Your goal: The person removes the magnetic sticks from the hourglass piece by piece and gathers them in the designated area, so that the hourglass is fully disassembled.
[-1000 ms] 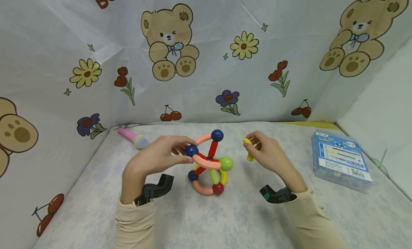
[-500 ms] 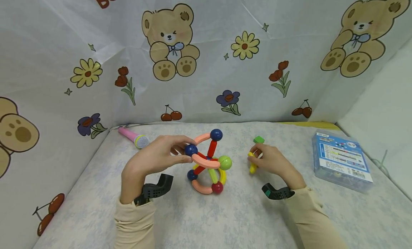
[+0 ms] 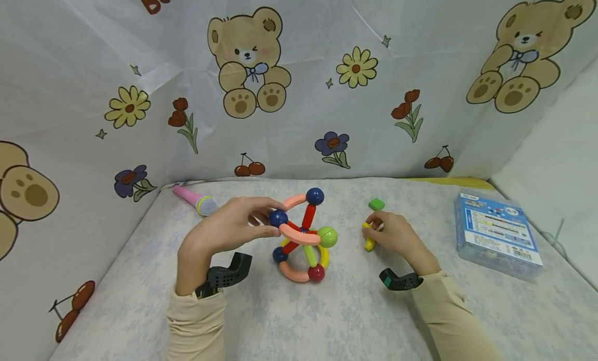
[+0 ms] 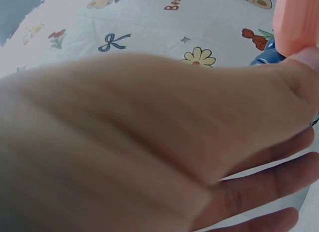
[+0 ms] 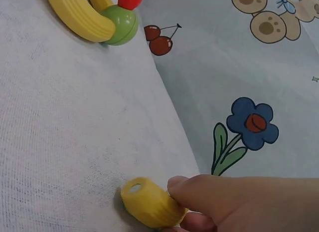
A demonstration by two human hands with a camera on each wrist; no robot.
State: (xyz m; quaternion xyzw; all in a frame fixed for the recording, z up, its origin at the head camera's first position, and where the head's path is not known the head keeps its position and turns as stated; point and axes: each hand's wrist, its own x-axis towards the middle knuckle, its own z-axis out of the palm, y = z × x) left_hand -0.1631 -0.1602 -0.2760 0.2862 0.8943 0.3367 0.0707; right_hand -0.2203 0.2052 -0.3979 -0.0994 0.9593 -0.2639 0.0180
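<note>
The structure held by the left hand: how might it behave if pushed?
The structure would probably feel stiff: its rods look like ribbed moulded plastic. Joints might part under a shove, as rods appear to meet balls end-on.

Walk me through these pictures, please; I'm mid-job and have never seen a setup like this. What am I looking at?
There is no robot here: these are a person's two bare hands. The widest picture comes from a camera on the head, looking forward and down; the other two come from a camera on each wrist, watching that hand's work. On the table is a model of coloured balls and rods; the left hand holds it at a dark blue ball. The right hand pinches a yellow piece, whose end the right wrist view shows up close. Just beyond that hand lies a small green piece. A pink microphone lies at the far left, and a clear plastic box with a blue label at the right.
</note>
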